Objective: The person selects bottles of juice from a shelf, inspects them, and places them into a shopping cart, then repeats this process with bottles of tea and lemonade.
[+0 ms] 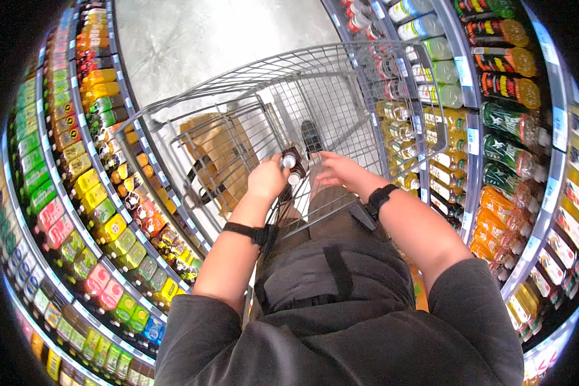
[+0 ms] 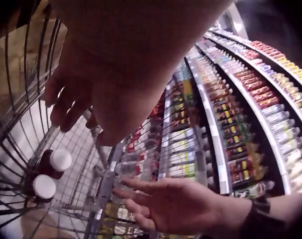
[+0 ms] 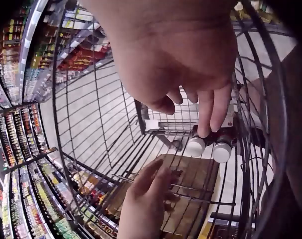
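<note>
Two dark bottles [image 1: 294, 177] [image 2: 45, 186] with white caps stand side by side within the wire cart [image 1: 273, 61]. My left hand [image 1: 268, 179] [image 3: 145, 206] hangs over the cart wires beside them, its fingers loosely bent; in the left wrist view nothing shows in them and the caps sit below. My right hand [image 1: 342, 172] [image 2: 173, 205] is on the bottles' other side, fingers relaxed and apart, holding nothing. In the right wrist view its fingertips overlap the caps [image 3: 222, 152]; whether they touch, I cannot tell.
A brown paper bag [image 1: 222, 151] [image 3: 191, 179] shows through the wires at the cart's left. Drink shelves [image 1: 119, 83] line the left, and more bottle shelves [image 1: 473, 138] stand close on the right. Pale floor [image 1: 193, 32] lies ahead of the cart.
</note>
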Demonstrator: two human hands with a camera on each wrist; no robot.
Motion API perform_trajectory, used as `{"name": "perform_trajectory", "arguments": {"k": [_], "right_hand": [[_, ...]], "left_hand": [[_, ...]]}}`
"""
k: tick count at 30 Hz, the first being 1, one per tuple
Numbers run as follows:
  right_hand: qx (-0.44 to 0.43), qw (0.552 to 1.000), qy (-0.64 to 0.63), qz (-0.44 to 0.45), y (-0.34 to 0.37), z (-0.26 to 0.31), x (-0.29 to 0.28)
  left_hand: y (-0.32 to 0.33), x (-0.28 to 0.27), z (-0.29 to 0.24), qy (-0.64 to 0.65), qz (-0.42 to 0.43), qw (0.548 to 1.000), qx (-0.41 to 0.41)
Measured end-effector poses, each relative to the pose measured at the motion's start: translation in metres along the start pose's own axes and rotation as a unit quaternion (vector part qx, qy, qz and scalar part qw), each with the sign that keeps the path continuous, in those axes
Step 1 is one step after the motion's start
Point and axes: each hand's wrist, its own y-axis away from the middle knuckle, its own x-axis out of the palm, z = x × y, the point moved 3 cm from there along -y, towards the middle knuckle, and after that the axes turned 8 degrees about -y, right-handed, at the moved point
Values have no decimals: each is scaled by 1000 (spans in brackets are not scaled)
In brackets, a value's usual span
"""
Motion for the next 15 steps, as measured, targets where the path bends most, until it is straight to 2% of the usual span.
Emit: {"name": "perform_trajectory", "arguments": {"k": [2, 3, 6, 9, 11, 13, 15], "right_hand": [[-50, 996, -57, -45, 19, 13, -17], [-101, 994, -35, -38, 53, 23, 16], [-130, 989, -38, -50, 106, 7, 22], [-194, 976, -91, -36, 151, -6, 21], [-230, 967, -101, -28, 172, -23, 15], [-271, 949, -158, -30, 194, -42, 11], [-300, 937, -173, -56, 213, -68, 10]], "left_hand": [[2, -7, 4, 76, -68, 994, 38], [39, -40, 28, 87, -159, 980, 80], [114, -76, 54, 171, -143, 971, 91], [163, -93, 91, 203, -225, 943, 137], [207, -116, 100, 213, -230, 943, 108], [231, -122, 112, 230, -272, 924, 139], [249, -126, 118, 239, -266, 924, 133]]}}
